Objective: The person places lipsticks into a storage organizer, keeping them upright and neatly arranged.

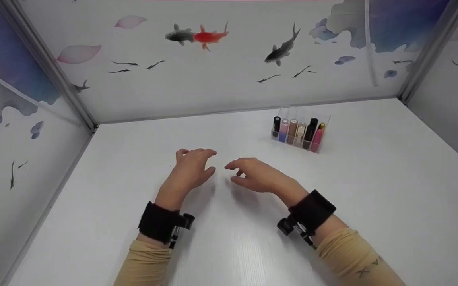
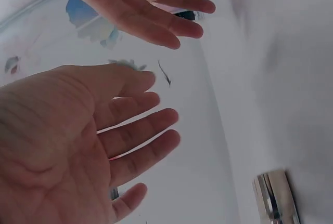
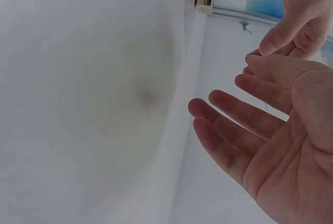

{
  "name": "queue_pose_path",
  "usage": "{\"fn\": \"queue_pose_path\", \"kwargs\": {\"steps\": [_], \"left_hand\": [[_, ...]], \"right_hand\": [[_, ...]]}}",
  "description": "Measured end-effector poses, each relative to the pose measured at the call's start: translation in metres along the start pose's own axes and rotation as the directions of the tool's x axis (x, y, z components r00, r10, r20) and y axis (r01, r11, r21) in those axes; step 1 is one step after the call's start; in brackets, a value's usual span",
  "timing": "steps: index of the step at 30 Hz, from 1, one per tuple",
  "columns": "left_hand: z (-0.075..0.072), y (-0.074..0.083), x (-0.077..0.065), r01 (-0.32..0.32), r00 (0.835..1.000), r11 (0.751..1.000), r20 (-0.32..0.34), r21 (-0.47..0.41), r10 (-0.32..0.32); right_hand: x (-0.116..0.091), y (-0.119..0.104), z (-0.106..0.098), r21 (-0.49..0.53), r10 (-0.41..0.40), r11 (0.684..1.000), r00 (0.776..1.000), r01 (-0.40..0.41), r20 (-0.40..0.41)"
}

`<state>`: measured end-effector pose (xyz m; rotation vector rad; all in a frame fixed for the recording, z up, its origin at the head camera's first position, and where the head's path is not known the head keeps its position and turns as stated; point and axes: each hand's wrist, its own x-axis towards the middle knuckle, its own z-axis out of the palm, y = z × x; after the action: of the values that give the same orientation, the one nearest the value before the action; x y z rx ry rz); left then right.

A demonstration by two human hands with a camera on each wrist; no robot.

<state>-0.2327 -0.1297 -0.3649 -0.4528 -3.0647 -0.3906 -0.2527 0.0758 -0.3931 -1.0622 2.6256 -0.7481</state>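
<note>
Both hands hover over the white tabletop, apart from each other and with nothing held. My left hand (image 1: pixel 191 169) is left of centre, palm down, its fingers loosely bent. Facing it, my right hand (image 1: pixel 259 174) points its relaxed fingers leftward. In the left wrist view, the left palm (image 2: pixel 57 135) shows bare and the fingers spread. The right palm (image 3: pixel 296 146) is likewise bare in the right wrist view. Beyond the right hand stands a transparent organizer (image 1: pixel 327 119) with several upright cosmetic tubes, among them a pink tube with a gold top (image 1: pixel 317 138) and a black tube (image 1: pixel 310 133).
White panels printed with fish (image 1: pixel 209 37) and petals enclose the table (image 1: pixel 229 246) at the back and sides. Metal posts (image 1: pixel 424 51) stand at the back corners. Each wrist wears a black strap (image 1: pixel 312 211) with a small camera.
</note>
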Motion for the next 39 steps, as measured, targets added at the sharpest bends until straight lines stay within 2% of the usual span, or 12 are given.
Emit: {"fn": "queue_pose_path", "kwargs": {"steps": [2,4,9,13,16,22,29,32,35,39], "left_hand": [[-0.004,-0.012,-0.004,0.050,0.997,0.999,0.057,0.004,-0.050],[-0.008,-0.023,-0.006,0.114,0.987,0.993,0.117,0.010,-0.115],[-0.011,-0.044,-0.010,0.254,0.940,0.967,0.235,0.000,-0.247],[-0.008,-0.053,-0.010,0.303,0.913,0.953,0.288,-0.009,-0.288],[-0.005,-0.056,-0.009,0.298,0.909,0.955,0.300,0.017,-0.289],[-0.001,-0.057,-0.006,0.259,0.916,0.966,0.316,0.005,-0.247],[0.000,-0.050,-0.003,0.124,0.948,0.989,0.303,-0.080,-0.094],[-0.001,-0.046,-0.003,0.073,0.960,0.989,0.278,-0.127,-0.036],[-0.002,-0.042,-0.001,0.030,0.974,0.978,0.226,-0.206,0.018],[-0.001,-0.037,0.003,-0.016,0.988,0.940,0.137,-0.340,0.067]], "right_hand": [[0.010,-0.006,0.005,0.004,-0.001,1.000,1.000,0.001,0.023],[0.019,-0.012,0.009,0.005,0.000,1.000,0.999,0.000,0.046],[0.035,-0.027,0.021,-0.011,0.034,0.999,0.996,-0.034,0.081],[0.043,-0.039,0.029,-0.061,0.060,0.997,0.994,-0.055,0.086],[0.047,-0.045,0.035,-0.099,0.070,0.993,0.993,-0.060,0.096],[0.052,-0.046,0.041,-0.113,0.088,0.991,0.993,-0.078,0.082],[0.053,-0.032,0.043,0.016,-0.020,1.000,0.999,0.021,-0.040],[0.052,-0.025,0.041,0.061,-0.026,0.998,0.997,0.030,-0.079],[0.049,-0.020,0.037,0.098,0.012,0.995,0.996,-0.003,-0.094],[0.042,-0.015,0.031,0.140,0.059,0.989,0.992,-0.043,-0.112]]}}
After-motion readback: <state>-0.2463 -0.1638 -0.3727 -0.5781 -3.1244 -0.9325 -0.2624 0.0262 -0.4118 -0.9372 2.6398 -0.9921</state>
